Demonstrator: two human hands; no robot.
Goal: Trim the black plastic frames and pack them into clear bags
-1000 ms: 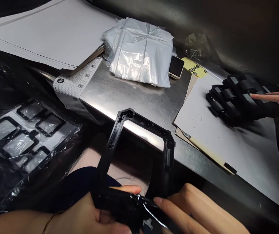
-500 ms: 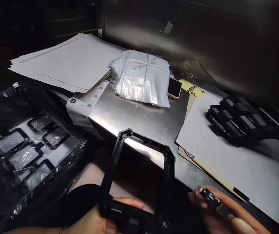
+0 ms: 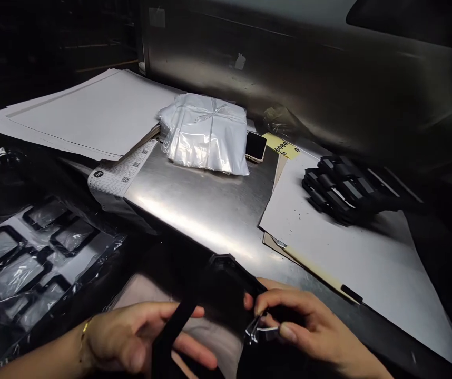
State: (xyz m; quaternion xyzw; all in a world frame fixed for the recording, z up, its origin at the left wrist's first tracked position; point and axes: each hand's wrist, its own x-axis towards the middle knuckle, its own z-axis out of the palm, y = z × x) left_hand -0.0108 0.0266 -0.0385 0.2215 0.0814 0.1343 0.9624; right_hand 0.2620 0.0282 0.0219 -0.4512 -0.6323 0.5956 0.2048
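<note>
Black frame (image 3: 161,347) — mid-handling, I'd say | left hand (image 3: 121,337) spread open | right hand (image 3: 308,321) pinching shiny piece (image 3: 252,332) — wants steady support

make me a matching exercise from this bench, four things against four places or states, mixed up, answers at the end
Things
1. stack of silvery-white plastic bags
2. phone with a black screen and pale case
3. thin gold-coloured bracelet
4. slim cream-handled tool with a metal tip

Places or states
A. on the wrist of the left hand
B. along the near edge of the large white paper
C. tied with a clear strip
D. near the yellow sheet with black round marks

Pairs: 1-C, 2-D, 3-A, 4-B
</note>
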